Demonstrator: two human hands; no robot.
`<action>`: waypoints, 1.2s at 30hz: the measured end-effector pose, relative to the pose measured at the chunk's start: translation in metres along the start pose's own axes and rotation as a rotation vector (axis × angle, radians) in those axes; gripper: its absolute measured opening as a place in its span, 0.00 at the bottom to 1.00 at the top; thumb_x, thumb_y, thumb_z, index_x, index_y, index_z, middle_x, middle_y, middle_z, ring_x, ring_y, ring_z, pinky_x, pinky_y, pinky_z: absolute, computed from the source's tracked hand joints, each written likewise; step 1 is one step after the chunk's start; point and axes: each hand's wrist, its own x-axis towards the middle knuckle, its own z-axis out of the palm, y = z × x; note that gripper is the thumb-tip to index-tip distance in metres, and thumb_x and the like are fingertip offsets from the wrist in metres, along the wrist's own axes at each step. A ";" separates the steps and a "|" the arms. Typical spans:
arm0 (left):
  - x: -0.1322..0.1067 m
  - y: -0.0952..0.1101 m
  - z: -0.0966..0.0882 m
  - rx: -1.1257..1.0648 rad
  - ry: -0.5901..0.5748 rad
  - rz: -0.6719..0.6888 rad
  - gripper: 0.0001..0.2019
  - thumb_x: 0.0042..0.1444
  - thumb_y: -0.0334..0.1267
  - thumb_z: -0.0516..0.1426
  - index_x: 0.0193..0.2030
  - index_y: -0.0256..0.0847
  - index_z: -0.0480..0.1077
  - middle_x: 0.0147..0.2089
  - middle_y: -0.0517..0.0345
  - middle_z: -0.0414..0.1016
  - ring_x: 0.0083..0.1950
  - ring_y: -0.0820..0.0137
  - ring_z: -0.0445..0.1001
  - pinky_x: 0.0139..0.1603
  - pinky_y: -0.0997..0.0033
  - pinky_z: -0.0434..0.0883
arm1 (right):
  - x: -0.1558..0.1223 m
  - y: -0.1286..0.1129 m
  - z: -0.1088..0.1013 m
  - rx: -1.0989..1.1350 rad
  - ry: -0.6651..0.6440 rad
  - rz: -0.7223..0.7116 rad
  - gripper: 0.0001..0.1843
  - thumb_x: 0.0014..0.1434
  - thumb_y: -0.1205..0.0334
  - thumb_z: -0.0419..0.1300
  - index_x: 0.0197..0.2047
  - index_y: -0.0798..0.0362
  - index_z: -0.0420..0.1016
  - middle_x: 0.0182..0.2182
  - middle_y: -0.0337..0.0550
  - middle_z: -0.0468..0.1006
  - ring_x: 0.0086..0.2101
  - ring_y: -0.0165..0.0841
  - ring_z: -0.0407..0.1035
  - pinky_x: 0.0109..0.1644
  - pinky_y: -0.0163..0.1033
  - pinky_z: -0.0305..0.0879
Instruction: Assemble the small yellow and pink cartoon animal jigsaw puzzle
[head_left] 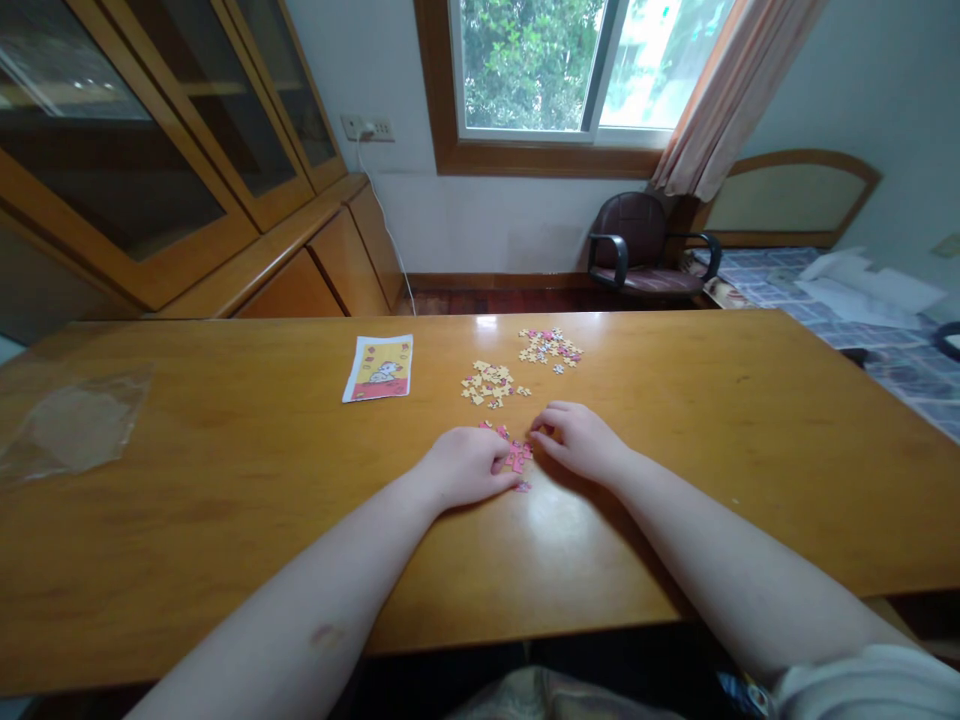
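Note:
Pink puzzle pieces (517, 457) lie between my two hands, partly covered by my left hand. My left hand (469, 467) rests at their left side, its thumb apart from the bent fingers and its tip beside a small loose puzzle piece (523, 487). On the other side, my right hand (576, 437) has its fingers curled in toward the thumb by the pink pieces' right edge; anything between the fingertips is too small to make out. Just beyond the hands is a heap of yellow puzzle pieces (491, 384). Farther back lies a mixed yellow and pink heap (550, 347).
A picture card (381, 368) with a white animal on yellow and pink lies left of the heaps. A clear plastic bag (75, 420) is at the table's (247, 480) left end. Beyond stand a glass-door cabinet (247, 215), an armchair (637, 245) and a bed (810, 290).

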 end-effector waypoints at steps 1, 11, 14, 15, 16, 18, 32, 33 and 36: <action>0.001 0.001 0.001 0.009 -0.001 0.000 0.17 0.54 0.51 0.56 0.22 0.41 0.64 0.25 0.60 0.70 0.28 0.71 0.65 0.27 0.71 0.54 | 0.000 -0.002 0.001 -0.006 -0.017 -0.003 0.06 0.59 0.64 0.58 0.36 0.54 0.77 0.31 0.42 0.75 0.32 0.31 0.69 0.39 0.35 0.63; -0.006 -0.014 -0.015 0.031 -0.114 -0.101 0.17 0.49 0.53 0.59 0.23 0.42 0.64 0.25 0.61 0.69 0.25 0.71 0.63 0.25 0.70 0.52 | -0.001 -0.002 0.007 0.024 -0.066 -0.098 0.08 0.60 0.63 0.59 0.40 0.53 0.79 0.34 0.44 0.77 0.36 0.32 0.71 0.43 0.37 0.65; -0.009 -0.022 -0.019 0.048 -0.106 -0.148 0.15 0.48 0.50 0.59 0.23 0.42 0.63 0.24 0.61 0.69 0.25 0.71 0.62 0.25 0.71 0.52 | -0.001 -0.002 0.011 0.040 -0.070 -0.130 0.08 0.61 0.62 0.59 0.41 0.52 0.79 0.35 0.44 0.77 0.36 0.32 0.71 0.43 0.36 0.65; -0.009 -0.025 -0.020 0.050 -0.096 -0.156 0.15 0.48 0.50 0.59 0.23 0.42 0.63 0.24 0.61 0.68 0.24 0.71 0.61 0.24 0.71 0.51 | 0.000 -0.002 0.012 0.039 -0.068 -0.132 0.09 0.61 0.62 0.59 0.41 0.53 0.79 0.35 0.44 0.78 0.36 0.32 0.71 0.43 0.37 0.65; -0.010 -0.027 -0.021 0.050 -0.082 -0.161 0.15 0.48 0.50 0.58 0.23 0.42 0.63 0.24 0.61 0.68 0.24 0.71 0.61 0.24 0.70 0.51 | 0.000 -0.002 0.012 0.037 -0.065 -0.130 0.09 0.61 0.63 0.59 0.41 0.53 0.79 0.35 0.44 0.78 0.36 0.32 0.71 0.44 0.37 0.66; -0.010 -0.030 -0.021 0.043 -0.051 -0.165 0.15 0.50 0.49 0.56 0.23 0.42 0.63 0.23 0.61 0.67 0.24 0.72 0.60 0.24 0.70 0.51 | 0.000 -0.002 0.011 0.030 -0.060 -0.118 0.09 0.60 0.64 0.58 0.41 0.53 0.79 0.35 0.45 0.78 0.36 0.32 0.71 0.44 0.37 0.66; -0.008 -0.027 -0.017 -0.111 -0.026 -0.036 0.12 0.54 0.45 0.55 0.42 0.48 0.75 0.33 0.61 0.77 0.35 0.69 0.72 0.33 0.74 0.62 | -0.005 -0.014 0.009 0.011 -0.088 -0.233 0.12 0.57 0.53 0.63 0.37 0.54 0.79 0.31 0.45 0.77 0.34 0.34 0.71 0.41 0.38 0.64; -0.008 -0.026 -0.017 -0.116 -0.037 -0.015 0.12 0.54 0.45 0.55 0.42 0.49 0.76 0.34 0.60 0.77 0.36 0.69 0.73 0.34 0.74 0.62 | -0.006 -0.015 0.010 0.004 -0.088 -0.234 0.12 0.57 0.52 0.64 0.36 0.53 0.79 0.31 0.45 0.77 0.33 0.34 0.70 0.40 0.38 0.64; -0.008 -0.025 -0.016 -0.103 -0.056 0.010 0.11 0.54 0.44 0.56 0.41 0.49 0.76 0.36 0.61 0.78 0.36 0.68 0.73 0.35 0.74 0.63 | -0.006 -0.015 0.011 0.003 -0.099 -0.225 0.09 0.57 0.56 0.63 0.37 0.53 0.79 0.31 0.45 0.76 0.33 0.33 0.70 0.40 0.37 0.64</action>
